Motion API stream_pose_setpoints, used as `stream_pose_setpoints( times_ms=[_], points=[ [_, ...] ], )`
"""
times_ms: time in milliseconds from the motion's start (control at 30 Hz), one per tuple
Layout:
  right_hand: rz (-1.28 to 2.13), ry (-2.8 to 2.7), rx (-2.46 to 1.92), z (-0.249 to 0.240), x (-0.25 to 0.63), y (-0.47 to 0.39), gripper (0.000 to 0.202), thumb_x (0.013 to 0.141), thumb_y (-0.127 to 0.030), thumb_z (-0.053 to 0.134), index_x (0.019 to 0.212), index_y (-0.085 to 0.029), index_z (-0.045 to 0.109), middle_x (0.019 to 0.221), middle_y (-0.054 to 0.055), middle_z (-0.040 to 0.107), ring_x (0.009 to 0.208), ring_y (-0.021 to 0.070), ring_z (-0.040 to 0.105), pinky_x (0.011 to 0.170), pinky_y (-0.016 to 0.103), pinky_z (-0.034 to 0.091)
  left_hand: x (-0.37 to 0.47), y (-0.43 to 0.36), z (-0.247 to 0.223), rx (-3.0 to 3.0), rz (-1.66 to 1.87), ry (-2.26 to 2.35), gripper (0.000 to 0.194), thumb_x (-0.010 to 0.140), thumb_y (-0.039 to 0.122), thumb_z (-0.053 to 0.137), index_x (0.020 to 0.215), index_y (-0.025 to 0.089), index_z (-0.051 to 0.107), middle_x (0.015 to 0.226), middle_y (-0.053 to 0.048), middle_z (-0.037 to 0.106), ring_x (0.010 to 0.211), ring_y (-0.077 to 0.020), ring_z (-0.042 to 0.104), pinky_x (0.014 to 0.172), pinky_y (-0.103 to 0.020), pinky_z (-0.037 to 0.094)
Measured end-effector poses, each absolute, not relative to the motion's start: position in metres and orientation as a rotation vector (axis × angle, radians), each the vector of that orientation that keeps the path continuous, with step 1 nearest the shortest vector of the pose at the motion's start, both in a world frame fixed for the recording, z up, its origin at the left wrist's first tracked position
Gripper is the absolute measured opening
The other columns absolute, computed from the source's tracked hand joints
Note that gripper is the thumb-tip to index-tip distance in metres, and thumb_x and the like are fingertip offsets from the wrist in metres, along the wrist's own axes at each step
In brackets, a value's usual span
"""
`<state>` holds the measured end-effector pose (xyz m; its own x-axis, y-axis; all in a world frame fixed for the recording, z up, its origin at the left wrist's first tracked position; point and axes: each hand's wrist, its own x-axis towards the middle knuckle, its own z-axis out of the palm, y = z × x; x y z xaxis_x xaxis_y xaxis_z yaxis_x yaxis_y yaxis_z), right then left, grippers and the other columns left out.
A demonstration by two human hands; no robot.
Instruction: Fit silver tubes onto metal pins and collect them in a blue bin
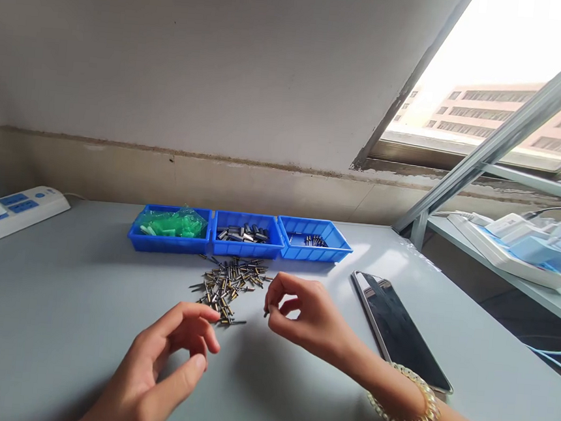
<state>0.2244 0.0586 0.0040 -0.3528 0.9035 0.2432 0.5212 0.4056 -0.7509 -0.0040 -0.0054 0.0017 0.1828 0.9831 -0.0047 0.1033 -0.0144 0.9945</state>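
A pile of small metal pins (pixel 227 284), silver and brass-coloured, lies loose on the grey table. My right hand (pixel 306 310) is just right of the pile, thumb and fingertips pinched together. A small dark end of a metal pin (pixel 266 313) shows at its fingertips; the rest is hidden. At the pile's near left, my left hand (pixel 169 358) hovers with curved fingers apart from the thumb and nothing between them. Behind the pile stand three blue bins: the left bin (pixel 169 245) with green plastic bags, the middle bin (pixel 247 249) with metal cylinders, the right bin (pixel 313 251) with several dark pins.
A phone (pixel 400 329) lies on the table right of my right hand, near my forearm. A power strip (pixel 29 211) is at the far left. At right, a metal shelf frame (pixel 460 174) holds a strip with plugs and cables. The wall rises behind the bins.
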Motion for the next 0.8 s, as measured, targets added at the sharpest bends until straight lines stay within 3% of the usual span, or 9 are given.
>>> stream_pose_setpoints(
  times_ms=[233, 400, 567, 800],
  points=[
    [1.403, -1.644, -0.935, 0.015, 0.209, 0.030, 0.008, 0.071, -0.010, 0.058, 0.072, -0.018, 0.057, 0.083, 0.006, 0.073, 0.076, 0.0158, 0.068, 0.066, 0.028, 0.057, 0.000, -0.001, -0.007, 1.534, 0.972, 1.143, 0.021, 0.082, 0.024, 0.064, 0.102, 0.030, 0.063, 0.087, 0.003, 0.070, 0.076, -0.0142, 0.069, 0.072, -0.020, 0.057],
    [1.291, -1.722, -0.806, 0.008, 0.201, 0.019, 0.010, 0.077, -0.010, 0.061, 0.072, -0.018, 0.059, 0.087, 0.005, 0.068, 0.081, 0.0147, 0.064, 0.068, 0.025, 0.055, 0.007, 0.001, 0.000, 1.595, 1.005, 1.109, 0.007, 0.080, 0.019, 0.065, 0.082, 0.025, 0.068, 0.075, 0.004, 0.073, 0.071, -0.0133, 0.073, 0.068, -0.016, 0.057],
    [1.213, -1.784, -0.921, 0.005, 0.202, 0.021, 0.008, 0.083, -0.017, 0.063, 0.076, -0.018, 0.062, 0.072, 0.001, 0.066, 0.067, 0.0122, 0.060, 0.066, 0.025, 0.053, 0.004, 0.002, -0.002, 1.676, 1.146, 1.121, 0.014, 0.078, 0.013, 0.066, 0.076, 0.026, 0.069, 0.070, 0.006, 0.072, 0.066, -0.0103, 0.071, 0.065, -0.011, 0.056],
    [1.177, -1.862, -0.924, 0.004, 0.207, 0.024, 0.010, 0.089, -0.025, 0.063, 0.082, -0.019, 0.066, 0.077, 0.000, 0.068, 0.073, 0.0129, 0.062, 0.070, 0.025, 0.048, 0.004, 0.004, 0.004, 1.751, 1.220, 1.122, 0.017, 0.078, 0.009, 0.062, 0.074, 0.025, 0.067, 0.070, 0.006, 0.070, 0.065, -0.0101, 0.069, 0.064, -0.013, 0.056]
  ],
)
